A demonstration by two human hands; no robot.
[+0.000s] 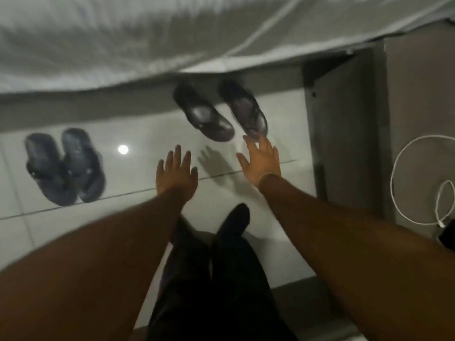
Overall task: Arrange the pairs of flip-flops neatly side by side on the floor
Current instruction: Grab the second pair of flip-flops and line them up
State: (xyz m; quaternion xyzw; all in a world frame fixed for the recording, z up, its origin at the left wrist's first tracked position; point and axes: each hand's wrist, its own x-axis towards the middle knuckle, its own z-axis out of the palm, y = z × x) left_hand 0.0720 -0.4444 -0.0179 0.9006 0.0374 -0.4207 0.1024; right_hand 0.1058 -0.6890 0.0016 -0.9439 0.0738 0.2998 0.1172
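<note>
On the white tiled floor [138, 134] lie two pairs of dark flip-flops. The left pair [64, 166] sits close together, side by side. The right pair is split apart: one flip-flop [204, 114] is angled, the other [243, 107] lies just right of it, near the bed edge. My left hand [176, 172] hovers open, fingers spread, below the angled flip-flop. My right hand [261, 159] is open too, its fingertips at or just short of the heel of the rightmost flip-flop. Neither hand holds anything. The view is blurred.
A bed with a white sheet [123, 40] spans the top. A grey cabinet [349, 134] stands at the right, with a white cable [403, 183] and a dark device on top. My dark-trousered legs [216, 279] are below the hands.
</note>
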